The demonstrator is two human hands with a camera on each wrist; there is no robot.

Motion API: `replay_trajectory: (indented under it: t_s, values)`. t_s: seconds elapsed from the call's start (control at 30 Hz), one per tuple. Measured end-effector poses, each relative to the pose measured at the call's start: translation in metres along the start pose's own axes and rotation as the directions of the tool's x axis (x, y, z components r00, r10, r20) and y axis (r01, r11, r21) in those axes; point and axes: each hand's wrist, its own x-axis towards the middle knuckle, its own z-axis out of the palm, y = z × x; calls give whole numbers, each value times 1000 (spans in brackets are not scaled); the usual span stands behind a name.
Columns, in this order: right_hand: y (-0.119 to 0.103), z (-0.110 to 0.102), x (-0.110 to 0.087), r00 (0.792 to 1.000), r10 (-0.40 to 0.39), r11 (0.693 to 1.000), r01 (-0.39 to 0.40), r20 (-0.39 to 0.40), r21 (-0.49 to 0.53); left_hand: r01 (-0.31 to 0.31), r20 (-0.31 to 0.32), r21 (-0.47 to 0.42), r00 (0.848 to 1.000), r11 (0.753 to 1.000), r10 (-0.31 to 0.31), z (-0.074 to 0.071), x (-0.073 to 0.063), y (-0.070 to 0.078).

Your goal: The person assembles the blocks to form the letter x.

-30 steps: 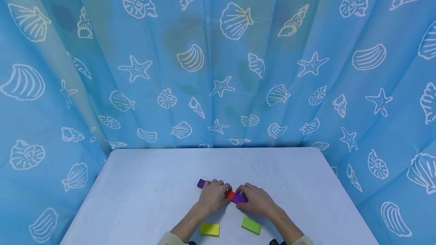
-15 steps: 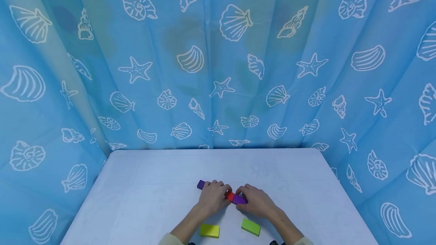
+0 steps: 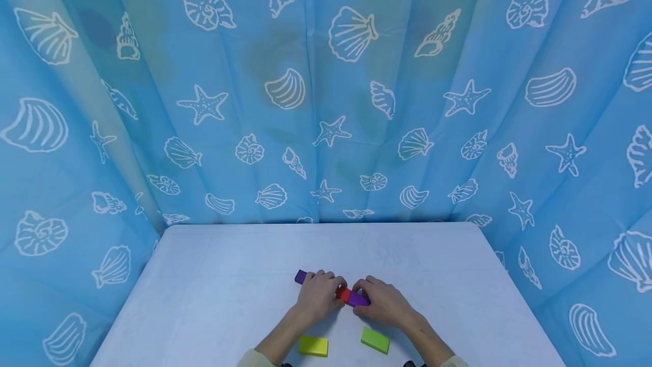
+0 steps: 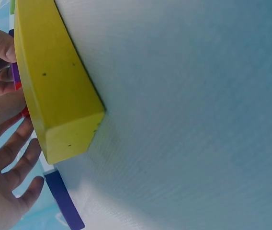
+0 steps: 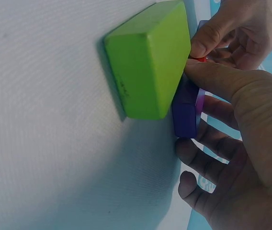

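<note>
Between thumb and fingers my left hand (image 3: 317,296) pinches a red block (image 3: 343,294), much of it covered by the hand. End to end with it, touching, lies a purple block (image 3: 359,298), which my right hand (image 3: 384,302) pinches; its near end face (image 5: 185,122) shows in the right wrist view. Past the left hand's knuckles pokes a dark purple block (image 3: 300,276), in line with the other two. Whether it touches the red one is hidden under the hand.
A yellow block (image 3: 313,345) lies on the white table (image 3: 214,287) near the left forearm. Beside the right forearm rests a light green block (image 3: 375,339). Blue curtains (image 3: 305,129) with white shell prints hang behind the table and at its sides.
The head view has shifted very slightly. Both hands and all the blocks stay in the same places.
</note>
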Motion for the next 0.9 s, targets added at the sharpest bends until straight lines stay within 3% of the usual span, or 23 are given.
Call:
replay_trajectory:
  t_s: [0.67, 0.9]
  values:
    - [-1, 1, -1, 1000, -7, 1000, 7, -16, -18, 2, 2, 30, 1000, 1000, -2, -3, -2, 2]
    - [-2, -4, 0, 1000, -7, 1000, 7, -19, -5, 21, 0, -13, 1000, 1000, -21, -10, -3, -4]
